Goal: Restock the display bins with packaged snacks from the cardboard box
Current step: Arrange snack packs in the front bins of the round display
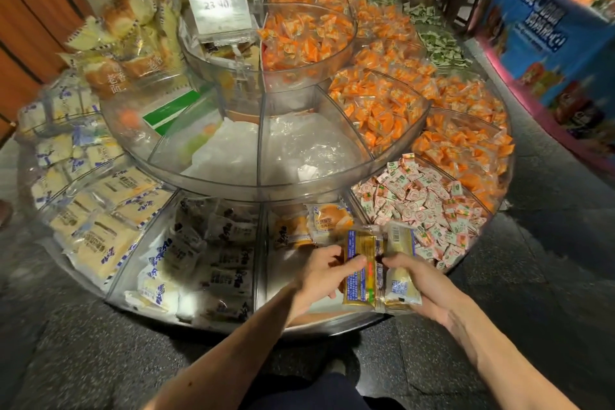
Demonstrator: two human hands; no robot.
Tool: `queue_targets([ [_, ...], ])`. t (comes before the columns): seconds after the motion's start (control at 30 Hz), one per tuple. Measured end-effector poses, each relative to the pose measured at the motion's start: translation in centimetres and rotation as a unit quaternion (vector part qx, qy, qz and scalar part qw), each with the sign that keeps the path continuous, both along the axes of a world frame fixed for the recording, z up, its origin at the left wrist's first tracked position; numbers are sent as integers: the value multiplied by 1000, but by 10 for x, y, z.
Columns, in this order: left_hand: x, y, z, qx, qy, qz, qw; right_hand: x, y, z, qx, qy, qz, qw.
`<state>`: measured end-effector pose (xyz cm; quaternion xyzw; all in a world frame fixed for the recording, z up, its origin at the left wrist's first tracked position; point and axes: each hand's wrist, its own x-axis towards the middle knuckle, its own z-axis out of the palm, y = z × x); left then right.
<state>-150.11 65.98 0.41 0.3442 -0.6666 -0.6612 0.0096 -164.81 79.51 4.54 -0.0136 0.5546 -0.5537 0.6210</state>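
My left hand (321, 276) grips a snack packet with a blue-printed back (361, 268), fingers curled over its left edge. Beside it, my right hand (421, 281) holds a second packet with a pale cake and a barcode (401, 266). Both packets hover over the near compartment (286, 270) of the round clear display's bottom tier. That compartment holds two bun packets (327, 220) at its far end. No cardboard box is in view.
Neighbouring bins hold dark-labelled packets (216, 243), pink-and-white sweets (422, 206) and orange sweets (462, 146). The middle tier in front of me holds crumpled clear plastic (266, 146). A price sign (219, 8) stands on top. A blue promotional stand (549, 30) is at right.
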Motion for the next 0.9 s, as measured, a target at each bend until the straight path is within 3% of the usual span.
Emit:
queue_targets([
  [0.2,22,-3,4,54,7,48,997,14,-12,-5,-14,-17,50,999],
  [0.3,34,-8,9,65,7,71,995,28,-27,0,17,94,83,992],
  [0.43,66,-40,22,-21,12,125,992,46,-53,-7,88,234,123,960],
  [0.8,204,-127,47,21,76,289,954,136,-139,5,11,279,204,938],
  [0.87,231,-142,49,26,95,320,942,153,-155,0,29,363,227,903],
  [0.9,245,-151,49,28,97,325,940,163,-161,-2,17,427,265,864],
])
